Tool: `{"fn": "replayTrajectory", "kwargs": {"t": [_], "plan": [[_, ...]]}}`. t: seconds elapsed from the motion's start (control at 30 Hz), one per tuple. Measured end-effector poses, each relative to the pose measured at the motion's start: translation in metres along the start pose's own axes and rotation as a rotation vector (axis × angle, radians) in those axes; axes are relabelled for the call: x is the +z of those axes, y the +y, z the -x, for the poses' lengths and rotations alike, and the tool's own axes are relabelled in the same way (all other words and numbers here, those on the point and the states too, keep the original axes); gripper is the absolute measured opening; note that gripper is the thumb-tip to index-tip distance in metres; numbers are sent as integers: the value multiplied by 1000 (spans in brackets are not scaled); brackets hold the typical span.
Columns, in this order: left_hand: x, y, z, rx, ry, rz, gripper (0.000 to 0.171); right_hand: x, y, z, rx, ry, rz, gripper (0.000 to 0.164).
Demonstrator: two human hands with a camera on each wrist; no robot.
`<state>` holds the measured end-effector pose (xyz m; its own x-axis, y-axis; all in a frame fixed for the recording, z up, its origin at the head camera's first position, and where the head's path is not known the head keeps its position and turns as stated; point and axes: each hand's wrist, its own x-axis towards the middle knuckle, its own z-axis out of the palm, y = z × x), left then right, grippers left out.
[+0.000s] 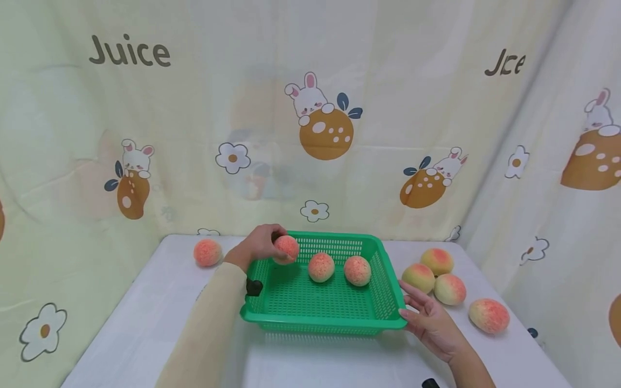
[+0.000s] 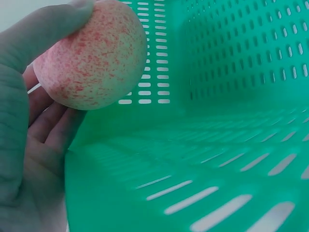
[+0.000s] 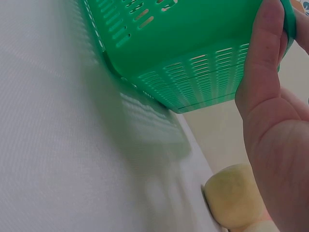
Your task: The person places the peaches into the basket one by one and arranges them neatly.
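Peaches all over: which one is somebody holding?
The pinkish peach at the left end of the green basket: the left hand grips it, while the right hand holds only the basket's rim, and no other peach is held.

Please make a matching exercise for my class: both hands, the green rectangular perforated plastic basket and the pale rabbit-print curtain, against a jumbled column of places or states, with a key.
Column one
1. Bare left hand
2. Bare right hand
3. Green rectangular perforated plastic basket
4. Pale rabbit-print curtain

Column two
A. Hangs behind the white flat-topped table
B. Contains two unheld round pink-speckled peaches
C. Grips the basket's rim
D. Holds one round pink-speckled peach

Right pairs: 1-D, 2-C, 3-B, 4-A
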<state>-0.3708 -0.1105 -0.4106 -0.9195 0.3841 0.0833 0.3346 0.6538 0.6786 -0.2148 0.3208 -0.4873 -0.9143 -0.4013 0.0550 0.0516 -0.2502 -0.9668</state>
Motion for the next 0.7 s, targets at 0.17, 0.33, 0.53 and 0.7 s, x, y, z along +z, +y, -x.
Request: {"fn": "replayTrajectory", "kwargs": {"t": [0.17,0.33,0.53,0.7], "plan": [[1,-1,-1,-5,8,-2,51,0,-1,0,7,14,-5,68],[3,-4,0,1,23,10,51,1,0,0,12,18,-13,68],[3,-7,3,28,32,-3,50,1,1,0,10,14,-25,68],[2,-7,4,20,45,-21,51,1,0,-1,8,6,-32,68]]}}
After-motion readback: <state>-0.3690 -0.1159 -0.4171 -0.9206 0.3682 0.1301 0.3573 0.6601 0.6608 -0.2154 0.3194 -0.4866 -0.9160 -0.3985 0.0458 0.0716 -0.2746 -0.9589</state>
